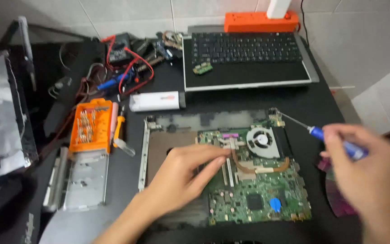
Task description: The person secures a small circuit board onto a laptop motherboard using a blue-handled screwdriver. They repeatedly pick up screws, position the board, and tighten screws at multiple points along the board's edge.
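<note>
Orange bit case [91, 125]: lay left of the motherboard [253, 180], on the black counter [321, 97].

Left hand [183, 174]: rested on the motherboard's left half, fingers [213, 156] loosely together, flat against the board, nothing pinched. Best kept pressing there to steady the board.

Motherboard: sat in the open laptop base, fan [262, 141] at its upper right.

Screwdriver [314, 132]: tip at the chassis corner above and right of the fan; best kept square to the screw.

Right hand [369, 169]: right of the motherboard, fingers closed on the blue handle.

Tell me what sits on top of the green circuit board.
On the green circuit board sit a round fan, copper heat pipe and blue tab. The left hand rests on its left edge, covering what lies beneath.
</note>
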